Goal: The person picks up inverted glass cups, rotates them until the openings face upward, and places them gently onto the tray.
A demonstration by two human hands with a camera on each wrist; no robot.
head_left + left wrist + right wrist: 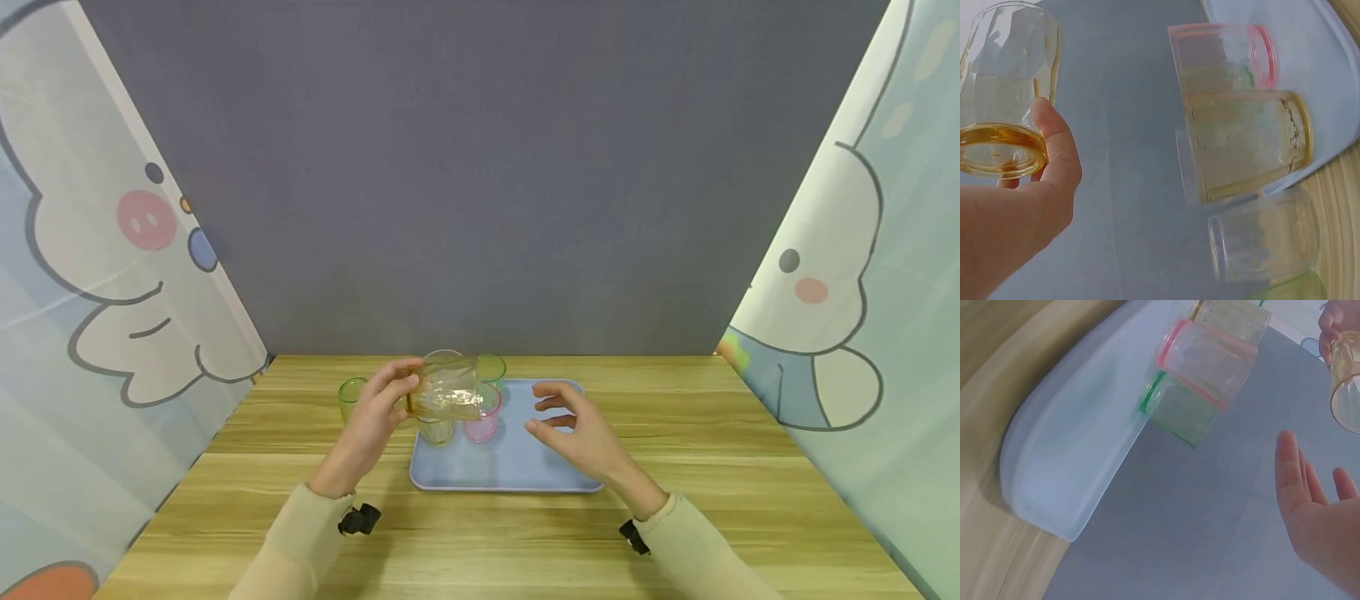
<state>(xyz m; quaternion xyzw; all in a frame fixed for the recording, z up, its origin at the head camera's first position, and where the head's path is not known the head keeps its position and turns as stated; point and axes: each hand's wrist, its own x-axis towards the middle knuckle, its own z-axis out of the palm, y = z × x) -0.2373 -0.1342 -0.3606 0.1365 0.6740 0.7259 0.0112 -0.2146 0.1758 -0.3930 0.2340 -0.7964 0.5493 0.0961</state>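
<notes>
My left hand [375, 404] grips an amber drinking glass [450, 390] by its base end. The glass lies sideways in the air over the tray [517, 483], its mouth pointing right. Below it on the tray stand a pink glass [481, 429] and a yellowish glass [437, 432]; behind the pink one is a green glass [492, 365]. Off to the right, my right hand [581, 429] hovers over the tray with fingers spread and loosely bent, holding nothing. In the right wrist view, that hand is apart from the amber glass [1347, 384].
Left of the tray a green-rimmed glass [349, 393] stands on the wooden table [675, 433], partly hidden by my left hand. A clear glass [1266, 237] stands near it in the left wrist view. A grey panel [495, 183] rises behind the table.
</notes>
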